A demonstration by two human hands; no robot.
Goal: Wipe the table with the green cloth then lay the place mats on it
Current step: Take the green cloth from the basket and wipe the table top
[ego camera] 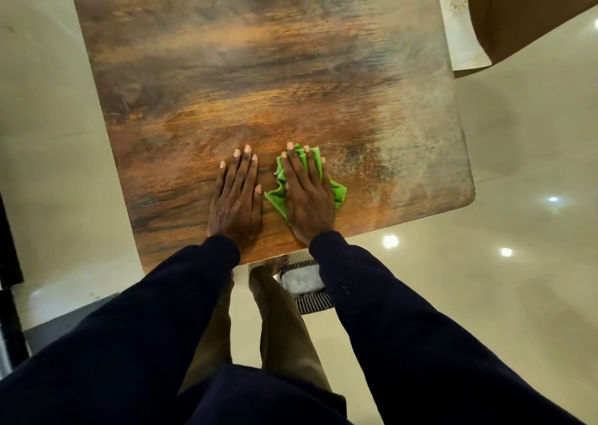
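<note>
A brown wood-grain table (259,68) fills the upper middle of the head view. Near its front edge, my right hand (307,194) presses flat with straight fingers on the crumpled green cloth (338,193), which shows on both sides of the hand. My left hand (236,198) lies flat on the bare tabletop just to the left, apart from the cloth. A pale patterned place mat (459,23) lies on a brown chair seat at the upper right, its edge curling up.
The brown chair (534,10) stands off the table's right far corner. Glossy cream floor surrounds the table, with light reflections at the right. My legs and a striped object (304,285) on the floor are below the front edge. Dark furniture sits at the far left.
</note>
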